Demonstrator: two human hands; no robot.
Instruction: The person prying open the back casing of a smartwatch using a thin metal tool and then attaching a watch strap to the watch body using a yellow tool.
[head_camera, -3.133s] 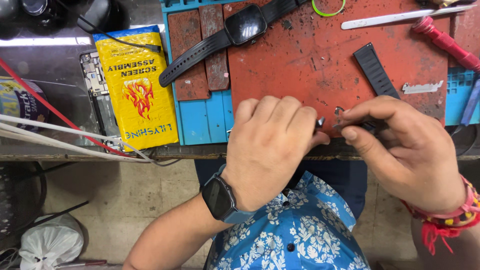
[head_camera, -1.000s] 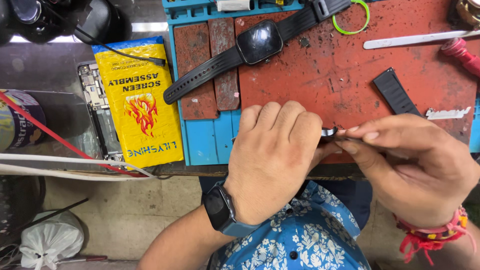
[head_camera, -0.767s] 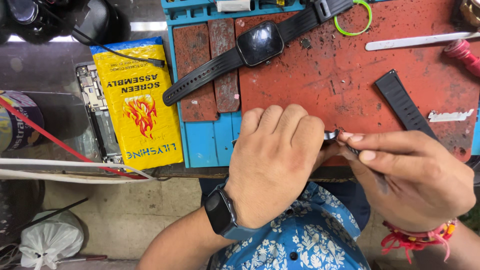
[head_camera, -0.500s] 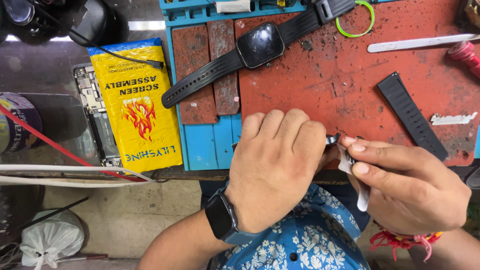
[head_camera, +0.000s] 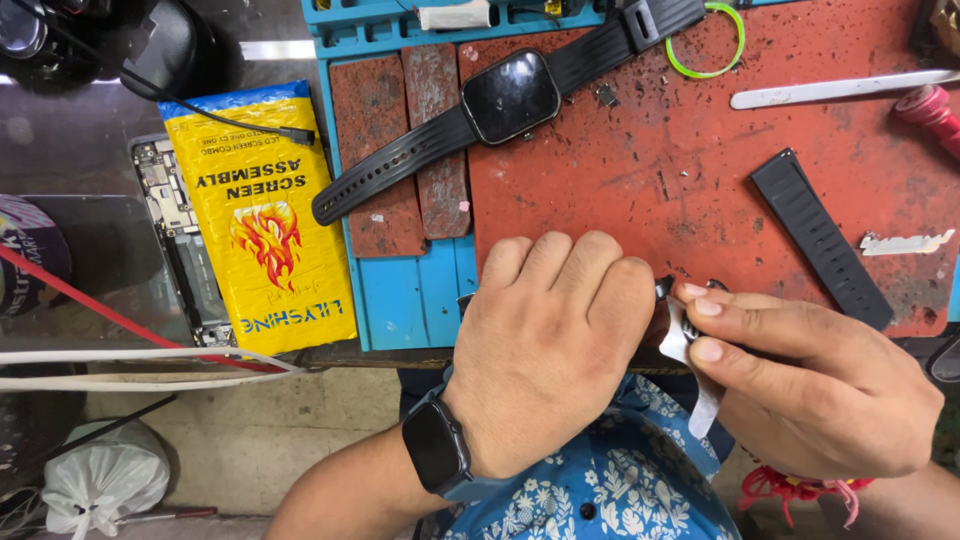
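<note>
Since the earlier frames, the right hand (head_camera: 820, 385) has drawn closer to the body and now pinches a thin pale strip (head_camera: 690, 365), perhaps a film or flat blade, which earlier it did not show; the left hand (head_camera: 545, 345) has hardly shifted.

Head view: the left hand is curled into a closed grip, knuckles up, around a small dark part (head_camera: 664, 288) of which only a tip shows past the index finger; what the part is I cannot tell; it sits at the near edge of the red work mat (head_camera: 700, 190), between the two hands, its visible end pointing right toward the right fingertips. The right thumb and first fingers press together on the strip; the strip's long axis runs from the dark tip downward and slightly right, toward the floral shirt (head_camera: 620, 480); its upper end touches or nearly touches the part. The right hand is the nearer one to that exposed tip.

Farther up the mat lie a black smartwatch (head_camera: 510, 95) with its strap running diagonally, a loose black strap (head_camera: 820, 235), and a yellow packet (head_camera: 265, 215) to the left.
</note>
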